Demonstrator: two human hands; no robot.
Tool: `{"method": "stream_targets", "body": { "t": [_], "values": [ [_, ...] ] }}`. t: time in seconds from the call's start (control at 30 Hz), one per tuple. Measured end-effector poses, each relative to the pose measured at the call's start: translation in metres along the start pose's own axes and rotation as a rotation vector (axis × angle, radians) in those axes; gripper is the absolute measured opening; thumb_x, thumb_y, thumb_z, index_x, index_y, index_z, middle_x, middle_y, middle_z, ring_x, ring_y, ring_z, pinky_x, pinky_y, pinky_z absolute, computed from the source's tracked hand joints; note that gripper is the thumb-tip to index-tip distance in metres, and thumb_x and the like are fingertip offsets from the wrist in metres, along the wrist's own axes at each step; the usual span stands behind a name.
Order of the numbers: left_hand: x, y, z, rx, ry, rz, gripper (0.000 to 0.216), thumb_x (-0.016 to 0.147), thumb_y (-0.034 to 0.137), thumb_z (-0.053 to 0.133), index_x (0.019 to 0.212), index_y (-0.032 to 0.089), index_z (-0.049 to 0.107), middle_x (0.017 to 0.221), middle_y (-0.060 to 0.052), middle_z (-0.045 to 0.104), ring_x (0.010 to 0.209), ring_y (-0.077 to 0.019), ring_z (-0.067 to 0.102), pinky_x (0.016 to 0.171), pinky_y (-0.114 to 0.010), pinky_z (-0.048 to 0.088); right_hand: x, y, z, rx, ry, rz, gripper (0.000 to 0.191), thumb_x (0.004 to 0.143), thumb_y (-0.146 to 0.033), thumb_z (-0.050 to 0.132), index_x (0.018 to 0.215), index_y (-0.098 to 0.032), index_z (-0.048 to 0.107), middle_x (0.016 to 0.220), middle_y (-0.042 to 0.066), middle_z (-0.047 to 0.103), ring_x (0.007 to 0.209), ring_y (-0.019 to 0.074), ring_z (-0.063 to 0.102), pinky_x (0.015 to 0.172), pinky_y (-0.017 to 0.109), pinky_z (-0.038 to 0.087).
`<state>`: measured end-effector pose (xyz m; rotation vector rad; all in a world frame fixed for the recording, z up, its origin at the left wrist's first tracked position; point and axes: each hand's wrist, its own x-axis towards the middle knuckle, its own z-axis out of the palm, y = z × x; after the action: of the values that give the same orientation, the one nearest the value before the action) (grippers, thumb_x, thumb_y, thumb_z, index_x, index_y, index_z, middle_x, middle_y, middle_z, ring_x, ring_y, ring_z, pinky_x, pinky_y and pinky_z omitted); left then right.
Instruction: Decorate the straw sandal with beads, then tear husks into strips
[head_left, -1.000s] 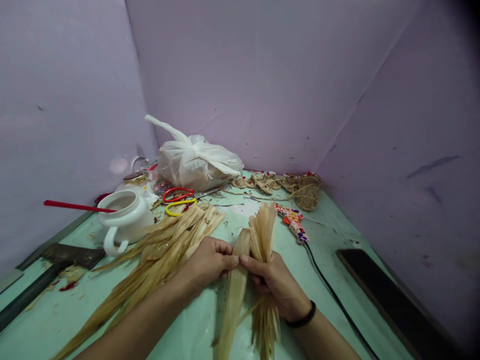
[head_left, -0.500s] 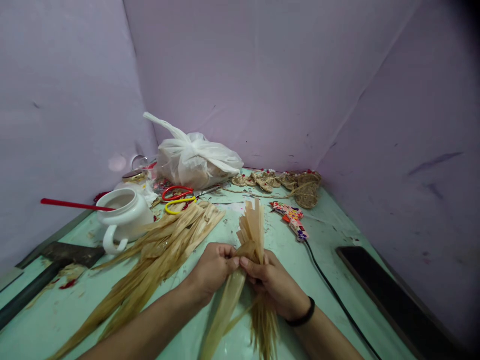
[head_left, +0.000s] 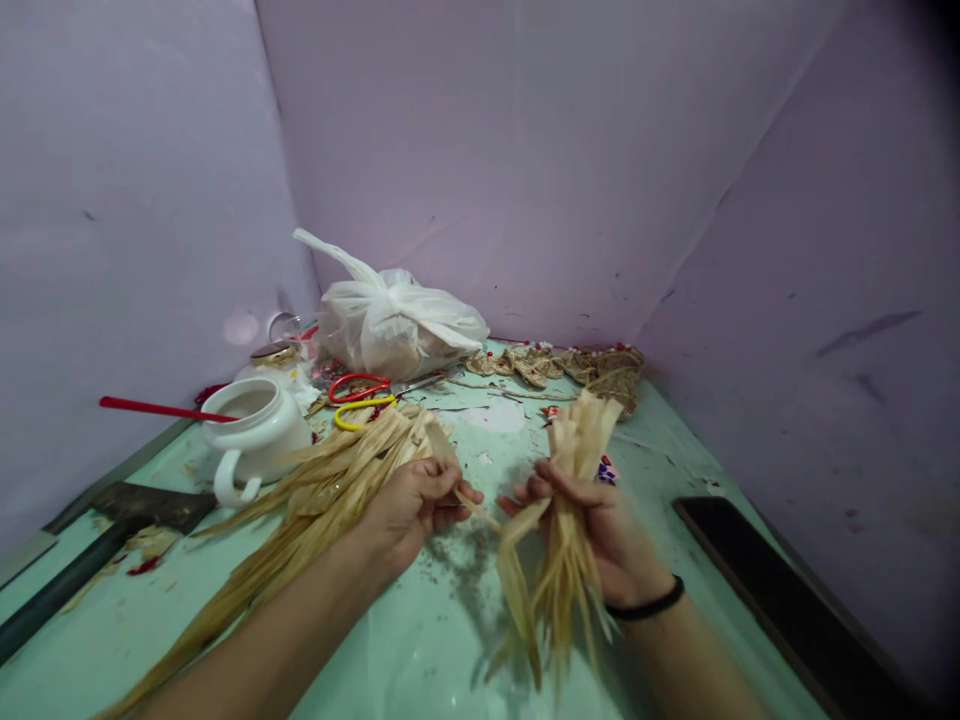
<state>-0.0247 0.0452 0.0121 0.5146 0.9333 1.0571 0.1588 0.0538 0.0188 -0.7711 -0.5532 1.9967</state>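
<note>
My right hand (head_left: 600, 525) is closed around a bundle of dry tan husk strips (head_left: 574, 450), lifted off the green table (head_left: 420, 640); the strips fan out above my fist and hang loose below it. My left hand (head_left: 409, 505) pinches one thin strip (head_left: 471, 505) that runs across to the bundle. A pile of long husk strips (head_left: 322, 500) lies on the table just left of my left hand. A black band circles my right wrist.
A white jug (head_left: 251, 440) with a red stick, red and yellow scissors (head_left: 360, 400), a knotted white plastic bag (head_left: 394, 320), woven straw pieces (head_left: 592, 370), a black cable, a black slab (head_left: 780, 590) at right and a dark tool (head_left: 97, 545) at left. Purple walls enclose the table.
My right hand has lifted the bundle and carried it to the right. My hands have drawn apart, and the left now pulls a single strip out from the bundle.
</note>
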Motion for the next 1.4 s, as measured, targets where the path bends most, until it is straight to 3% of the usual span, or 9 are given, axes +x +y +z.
{"method": "stream_targets", "body": {
  "t": [0.2,0.4,0.57,0.67,0.87,1.0,1.1,1.27,1.4],
  "values": [
    [-0.003,0.011,0.0,-0.063,0.006,0.0,0.014,0.075,0.011,0.047,0.062,0.015,0.045,0.045,0.004,0.045,0.036,-0.0065,0.043,0.037,-0.015,0.036,-0.007,-0.039,-0.024,0.068,-0.177,0.008,0.006,0.071,-0.017,0.063,0.074,-0.015,0.058,0.052,-0.008,0.045,0.033,0.0004,0.036,0.028,0.007,0.032],
    [0.0,0.02,-0.006,-0.01,0.001,0.029,0.017,0.073,0.014,0.046,0.058,0.017,0.042,0.039,0.007,0.036,0.026,-0.0026,0.018,0.029,-0.015,0.015,-0.025,-0.064,-0.036,0.147,-0.245,-0.031,0.009,0.081,-0.022,0.052,0.074,-0.016,0.054,0.051,-0.01,0.046,0.027,-0.0035,0.022,0.022,0.001,0.01],
    [-0.005,0.01,0.002,0.147,0.071,0.157,0.014,0.067,0.016,0.06,0.055,0.013,0.053,0.042,0.004,0.046,0.033,-0.0029,0.028,0.034,-0.016,0.016,-0.021,-0.046,-0.022,0.011,-0.105,0.002,0.008,0.071,-0.022,0.065,0.071,-0.017,0.059,0.057,-0.004,0.059,0.037,0.0017,0.046,0.028,0.006,0.03],
    [-0.012,-0.011,0.013,0.448,0.092,0.37,0.011,0.064,0.017,0.064,0.054,0.011,0.061,0.049,0.002,0.048,0.046,-0.0057,0.04,0.046,-0.017,0.03,-0.01,-0.007,-0.001,-0.13,-0.013,0.108,0.012,0.069,-0.025,0.068,0.071,-0.014,0.064,0.078,0.007,0.068,0.067,0.0137,0.062,0.057,0.021,0.052],
    [-0.02,-0.022,0.014,1.028,0.118,0.596,0.018,0.075,0.028,0.056,0.071,0.018,0.069,0.072,-0.002,0.059,0.06,-0.0116,0.052,0.054,-0.022,0.037,-0.001,0.039,0.014,-0.112,-0.04,0.172,0.022,0.064,-0.033,0.073,0.067,-0.013,0.064,0.049,-0.004,0.05,0.041,0.0051,0.044,0.05,0.021,0.048],
    [-0.02,0.019,-0.004,1.505,0.592,0.815,0.024,0.082,0.028,0.044,0.082,0.018,0.067,0.08,-0.006,0.064,0.076,-0.0194,0.058,0.066,-0.028,0.04,0.0,0.027,0.009,-0.041,0.103,0.061,0.026,0.054,-0.024,0.08,0.07,-0.016,0.062,0.05,-0.009,0.039,0.037,0.0005,0.028,0.036,0.013,0.039],
    [-0.016,0.045,-0.019,1.789,0.985,0.555,0.026,0.079,0.025,0.041,0.083,0.016,0.066,0.085,-0.013,0.065,0.074,-0.027,0.061,0.057,-0.032,0.039,0.001,0.022,0.008,-0.081,0.183,-0.031,0.037,0.046,-0.017,0.083,0.076,-0.016,0.062,0.051,-0.01,0.038,0.039,0.0009,0.03,0.031,0.01,0.031],
    [-0.009,0.057,-0.033,1.888,0.968,0.263,0.022,0.07,0.02,0.047,0.072,0.014,0.067,0.071,-0.016,0.067,0.068,-0.031,0.062,0.048,-0.03,0.033,0.002,0.025,0.008,-0.122,0.184,0.007,0.035,0.046,-0.019,0.083,0.071,-0.014,0.059,0.049,-0.011,0.034,0.037,-0.0003,0.024,0.029,0.01,0.028],
    [-0.017,0.061,-0.03,1.837,1.079,0.515,0.023,0.077,0.024,0.042,0.073,0.019,0.063,0.078,-0.009,0.067,0.07,-0.0249,0.061,0.049,-0.028,0.029,0.004,0.026,0.008,-0.108,0.161,0.031,0.03,0.05,-0.025,0.082,0.065,-0.014,0.059,0.045,-0.012,0.03,0.034,-0.001,0.02,0.028,0.01,0.026]
  ]
}}
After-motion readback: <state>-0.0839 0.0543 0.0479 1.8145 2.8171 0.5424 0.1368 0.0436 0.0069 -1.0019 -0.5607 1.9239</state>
